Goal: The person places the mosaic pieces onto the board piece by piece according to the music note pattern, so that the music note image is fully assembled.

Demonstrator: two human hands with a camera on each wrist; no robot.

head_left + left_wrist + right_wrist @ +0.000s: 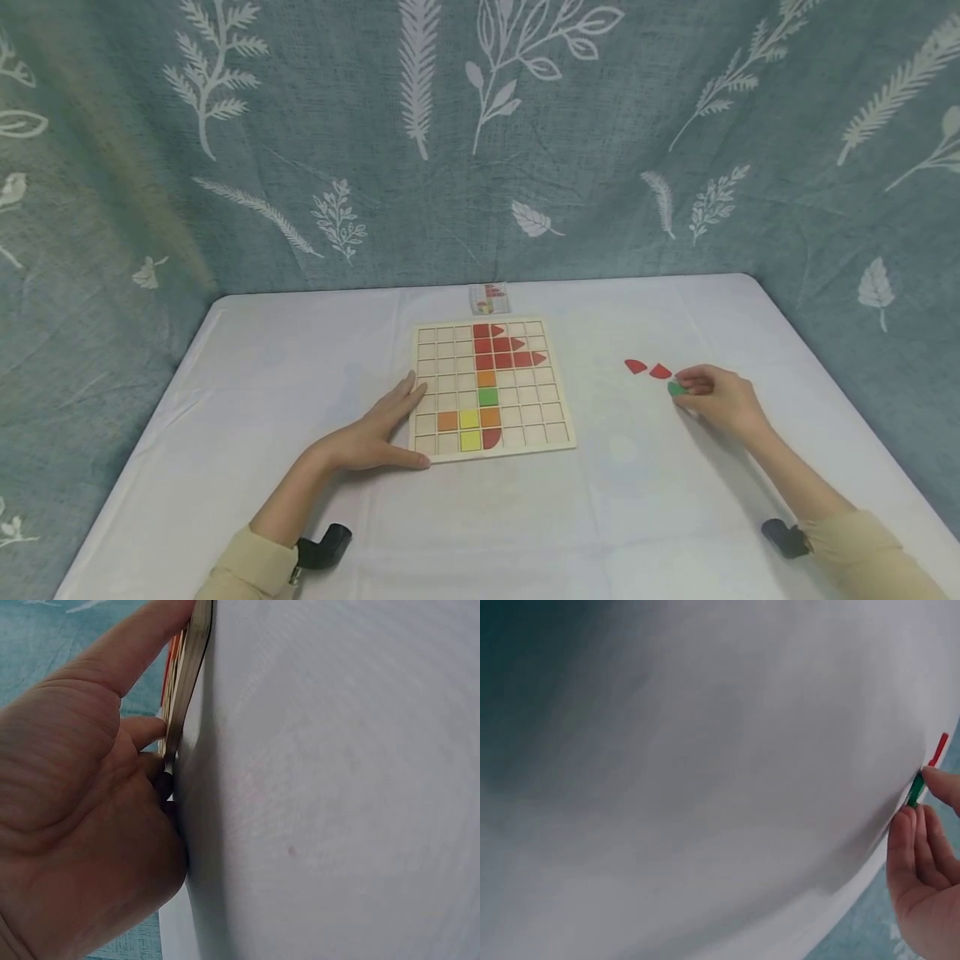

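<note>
A wooden grid board lies on the white table, with red, orange, green and yellow tiles in its squares. At its left edge and front left corner rests my left hand, fingers spread and fairly straight, the thumb along the front edge. The left wrist view shows the thumb against the board's side. Off to the right of the board, my right hand pinches a small green tile with a curved edge between thumb and fingers. Just beyond it lie two red quarter-round tiles.
Behind the board lies a small pattern card showing a similar coloured figure. A leaf-printed blue-green curtain hangs along the back and sides of the white-covered table. Dark wrist cameras sit by both cuffs.
</note>
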